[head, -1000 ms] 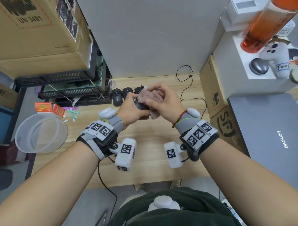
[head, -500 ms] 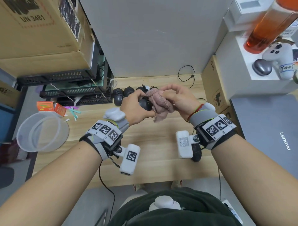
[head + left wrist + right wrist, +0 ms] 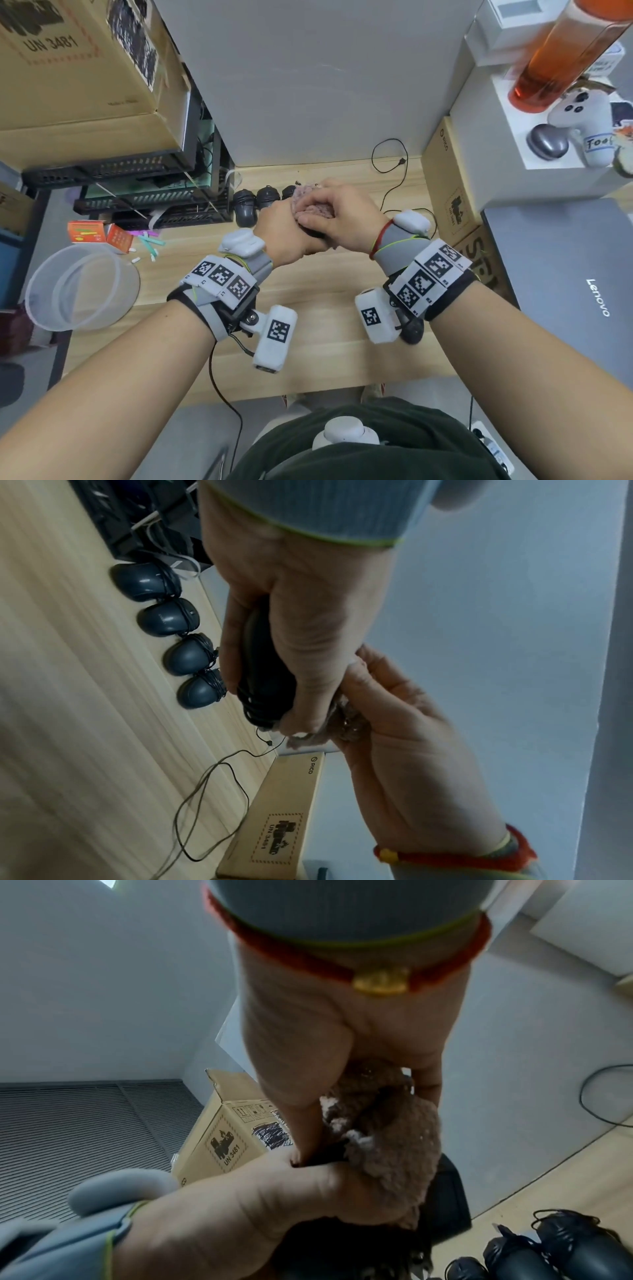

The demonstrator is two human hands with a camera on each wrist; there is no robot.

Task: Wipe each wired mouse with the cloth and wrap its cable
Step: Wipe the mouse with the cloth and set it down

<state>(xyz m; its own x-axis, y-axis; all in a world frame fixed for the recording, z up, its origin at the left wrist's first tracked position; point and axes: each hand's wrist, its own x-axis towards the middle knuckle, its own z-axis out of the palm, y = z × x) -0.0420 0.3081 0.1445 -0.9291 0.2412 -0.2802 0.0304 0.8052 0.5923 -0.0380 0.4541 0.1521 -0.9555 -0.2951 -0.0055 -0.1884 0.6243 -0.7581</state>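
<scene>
The black wired mouse (image 3: 265, 666), its cable coiled round the body, is held above the light wooden tabletop (image 3: 318, 329), gripped in the curled fingers of the left hand (image 3: 286, 228). The right hand (image 3: 342, 219) clutches the fuzzy pinkish-brown cloth (image 3: 313, 209) and presses it onto the mouse. Half a second ago the cloth hung loose between the parted hands; now the hands are closed together over it. Four dark grey mice with wrapped cables (image 3: 171, 618) lie in a row at the tabletop's back edge. Readable text: "UN 3481" and "PICO" on the cardboard box (image 3: 274, 823), "Lenovo" on the grey laptop (image 3: 565, 284).
</scene>
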